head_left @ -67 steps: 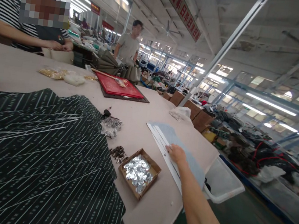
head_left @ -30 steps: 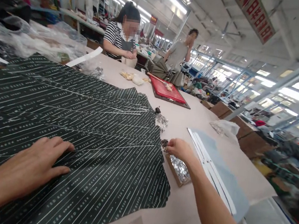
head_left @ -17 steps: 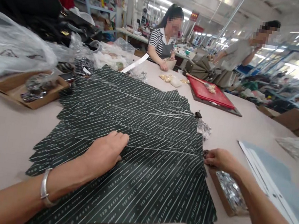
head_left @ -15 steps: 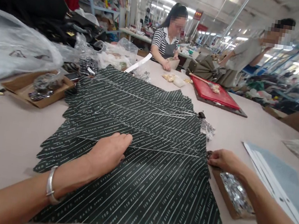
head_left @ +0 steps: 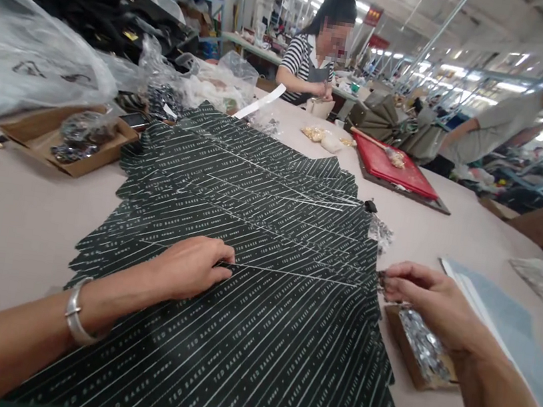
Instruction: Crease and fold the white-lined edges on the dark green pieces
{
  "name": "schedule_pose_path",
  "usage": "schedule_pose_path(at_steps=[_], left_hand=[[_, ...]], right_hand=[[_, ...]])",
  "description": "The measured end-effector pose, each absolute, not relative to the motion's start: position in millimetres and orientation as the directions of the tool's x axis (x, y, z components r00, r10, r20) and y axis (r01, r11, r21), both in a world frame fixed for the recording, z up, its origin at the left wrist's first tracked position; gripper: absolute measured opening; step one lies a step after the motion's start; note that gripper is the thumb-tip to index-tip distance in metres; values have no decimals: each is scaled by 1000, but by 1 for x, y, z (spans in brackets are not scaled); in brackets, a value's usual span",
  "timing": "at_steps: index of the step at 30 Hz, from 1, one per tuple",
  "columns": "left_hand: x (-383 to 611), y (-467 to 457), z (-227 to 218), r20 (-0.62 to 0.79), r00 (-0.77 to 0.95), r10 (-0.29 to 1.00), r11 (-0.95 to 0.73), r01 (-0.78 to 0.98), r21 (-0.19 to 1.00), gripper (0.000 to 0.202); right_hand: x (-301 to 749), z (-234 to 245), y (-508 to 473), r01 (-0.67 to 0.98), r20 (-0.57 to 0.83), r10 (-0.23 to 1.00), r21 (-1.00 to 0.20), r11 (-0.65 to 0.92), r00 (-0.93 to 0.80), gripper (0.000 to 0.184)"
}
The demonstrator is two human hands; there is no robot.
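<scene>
Overlapping sheets of dark green lining fabric [head_left: 243, 334], with white stripes and printed lettering, spread across the middle of the table. My left hand [head_left: 199, 264], a silver bangle on its wrist, rests over the fabric with fingers curled and thumb close to them. Whatever may be between those fingertips is too small to make out. At the fabric's right edge is my right hand [head_left: 415, 291], its fingers bent together by a small dark item that I cannot identify. Just below it lies a cardboard box [head_left: 397, 336] of shiny metal pieces [head_left: 426, 343], partly covered by my wrist.
On the left sit a cardboard tray [head_left: 79, 166] with bagged metal parts and a large clear plastic bag [head_left: 33, 62]. A red board [head_left: 400, 171] lies farther back. Pale blue sheets [head_left: 503, 317] are at right. Two people work beyond the table.
My left hand has shifted slightly left, its thumb now parted a little from the fingers. My right hand has turned and its fingers have loosened somewhat. The right-hand co-worker has moved rightward.
</scene>
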State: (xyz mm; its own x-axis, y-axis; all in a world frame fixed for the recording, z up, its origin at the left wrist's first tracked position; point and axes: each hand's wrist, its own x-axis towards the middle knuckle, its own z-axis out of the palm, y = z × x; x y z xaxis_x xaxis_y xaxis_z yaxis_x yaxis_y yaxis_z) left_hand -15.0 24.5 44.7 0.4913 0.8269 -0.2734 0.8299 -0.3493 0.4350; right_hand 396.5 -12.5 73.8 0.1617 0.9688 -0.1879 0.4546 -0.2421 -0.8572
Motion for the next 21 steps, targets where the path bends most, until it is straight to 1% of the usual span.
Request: schedule_pose_path(at_steps=[4, 8, 10, 12, 15, 17, 19, 21], left_hand=[[-14, 27, 40, -317, 502, 805, -316, 814, 487, 5], [-12, 29, 38, -356, 530, 770, -303, 794, 527, 11], [-12, 30, 40, -373, 549, 748, -306, 784, 541, 15], [-11, 32, 41, -391, 563, 728, -306, 777, 551, 13], [-7, 36, 42, -420, 583, 696, -291, 763, 577, 13], [-1, 39, 41, -427, 598, 678, -273, 745, 609, 20], [7, 42, 38, -433, 612, 662, -246, 723, 645, 26], [15, 45, 35, -449, 621, 643, -213, 708, 674, 26]], right_hand=[[323, 60, -32, 327, -244, 970, -918, -225, -17, 31], [265, 34, -44, 118, -338, 928, -939, -322, -155, 26], [247, 22, -47, 24, -376, 906, -925, -379, -192, 23], [236, 11, -47, -37, -378, 910, -920, -390, -172, 25], [227, -3, -45, -73, -365, 924, -924, -374, -119, 25], [225, -9, -44, -75, -337, 933, -935, -347, -124, 23], [224, -12, -44, -46, -272, 951, -959, -281, -147, 18], [224, -12, -44, 14, -198, 966, -980, -198, -167, 14]])
